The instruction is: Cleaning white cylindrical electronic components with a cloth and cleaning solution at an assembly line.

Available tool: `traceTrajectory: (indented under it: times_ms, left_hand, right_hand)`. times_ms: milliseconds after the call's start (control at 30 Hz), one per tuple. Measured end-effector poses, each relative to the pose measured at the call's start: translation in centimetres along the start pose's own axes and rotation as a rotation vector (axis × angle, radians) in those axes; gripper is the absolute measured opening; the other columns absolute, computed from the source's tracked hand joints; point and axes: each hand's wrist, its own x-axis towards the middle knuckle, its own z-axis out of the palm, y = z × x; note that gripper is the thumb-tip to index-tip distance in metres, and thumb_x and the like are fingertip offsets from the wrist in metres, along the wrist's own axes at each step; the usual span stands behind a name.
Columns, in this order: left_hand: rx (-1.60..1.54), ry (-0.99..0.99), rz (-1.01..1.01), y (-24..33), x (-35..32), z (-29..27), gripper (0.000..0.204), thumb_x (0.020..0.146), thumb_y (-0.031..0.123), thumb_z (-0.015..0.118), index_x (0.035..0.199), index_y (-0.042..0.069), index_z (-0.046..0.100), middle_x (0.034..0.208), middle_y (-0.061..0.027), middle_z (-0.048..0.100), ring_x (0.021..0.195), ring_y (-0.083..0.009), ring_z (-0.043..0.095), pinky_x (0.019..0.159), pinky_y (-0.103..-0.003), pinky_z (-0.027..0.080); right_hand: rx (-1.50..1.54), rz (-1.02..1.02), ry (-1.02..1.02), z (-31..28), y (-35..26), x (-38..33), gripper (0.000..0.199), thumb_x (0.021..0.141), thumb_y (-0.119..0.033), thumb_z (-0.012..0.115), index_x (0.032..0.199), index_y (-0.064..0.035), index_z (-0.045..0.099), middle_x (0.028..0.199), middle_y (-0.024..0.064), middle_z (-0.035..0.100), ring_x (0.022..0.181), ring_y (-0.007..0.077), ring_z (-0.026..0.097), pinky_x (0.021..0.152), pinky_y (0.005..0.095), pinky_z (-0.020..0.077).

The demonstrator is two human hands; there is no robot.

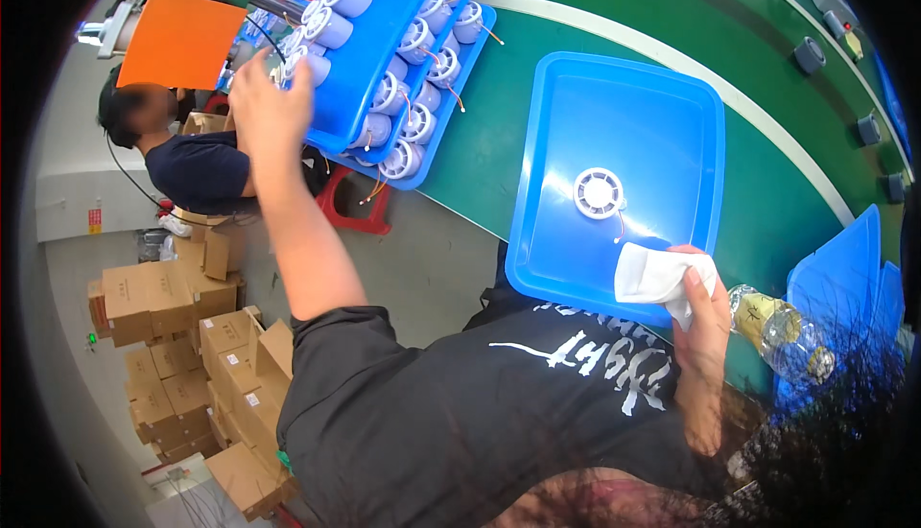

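My left hand [271, 96] is stretched out to the upper left, thumb and fingers apart, beside the pale lavender cylindrical fan units [327, 26] on the top tray. I cannot tell whether its fingertips touch one of them. My right hand [703, 303] grips a folded white cloth [652, 275] over the near right corner of a blue tray [542, 144]. In this tray lies a single round fan unit [599, 193], its slotted white face up and a short wire with a small connector beside it.
Stacked blue trays [379, 58] hold several fan units with loose wires. A clear plastic bottle [782, 334] lies by more blue trays [839, 269] at right. The green bench [480, 159] runs along a white strip. Behind at left are a person [197, 168], cardboard boxes [153, 303] and a red stool [360, 204].
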Motion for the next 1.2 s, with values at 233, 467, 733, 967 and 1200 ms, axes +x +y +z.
traceTrajectory:
  times_ms: [233, 467, 733, 967, 1200]
  left_hand:
    - [-0.379, -0.294, -0.067, -3.6, -0.2, 3.5, 0.069, 0.088, 0.051, 0.062, 0.134, 0.000, 0.049, 0.127, -0.0265, 0.056, 0.124, -0.0398, 0.049, 0.105, -0.042, 0.037]
    - [-0.540, -0.253, -0.020, -1.4, 0.3, 3.6, 0.058, 0.087, 0.046, 0.065, 0.127, 0.005, 0.058, 0.128, -0.0242, 0.055, 0.121, -0.0370, 0.052, 0.103, -0.042, 0.039]
    - [-0.521, -0.295, -0.008, -4.5, 7.9, 8.5, 0.075, 0.090, 0.059, 0.054, 0.146, 0.011, 0.041, 0.155, -0.0259, 0.024, 0.144, -0.0353, 0.025, 0.115, -0.040, 0.022]
    - [-0.699, -0.611, 0.026, -1.0, 8.9, 7.9, 0.071, 0.092, 0.050, 0.057, 0.146, 0.007, 0.041, 0.152, -0.0180, 0.035, 0.143, -0.0295, 0.030, 0.115, -0.036, 0.024]
    - [-0.744, -0.605, 0.057, 2.9, 9.0, 6.2, 0.062, 0.091, 0.049, 0.059, 0.139, 0.010, 0.051, 0.147, -0.0181, 0.043, 0.138, -0.0290, 0.038, 0.112, -0.036, 0.029]
  right_hand:
    - [-0.156, -0.028, -0.054, 0.8, 0.0, 0.7, 0.032, 0.097, -0.026, 0.057, 0.113, 0.0012, 0.059, 0.101, 0.0053, 0.064, 0.094, 0.0112, 0.058, 0.085, 0.0252, 0.0436]
    - [-0.260, -0.082, -0.047, 1.1, -0.1, 1.1, 0.029, 0.098, -0.024, 0.056, 0.112, 0.0008, 0.060, 0.099, 0.0038, 0.063, 0.091, 0.0088, 0.055, 0.082, 0.0238, 0.0424]
    - [-0.298, -0.056, -0.074, 1.1, -0.1, 1.6, 0.030, 0.096, -0.024, 0.057, 0.112, 0.0005, 0.059, 0.102, 0.0054, 0.064, 0.093, 0.0115, 0.057, 0.085, 0.0249, 0.0425]
    - [-0.286, -0.108, -0.058, 1.3, -0.1, 1.4, 0.026, 0.098, -0.024, 0.054, 0.107, -0.0004, 0.062, 0.094, 0.0014, 0.062, 0.088, 0.0077, 0.054, 0.079, 0.0230, 0.0413]
    - [-0.283, -0.097, -0.081, 1.2, -0.2, 1.8, 0.026, 0.099, -0.024, 0.054, 0.106, -0.0004, 0.062, 0.094, 0.0015, 0.062, 0.087, 0.0076, 0.054, 0.079, 0.0231, 0.0419]
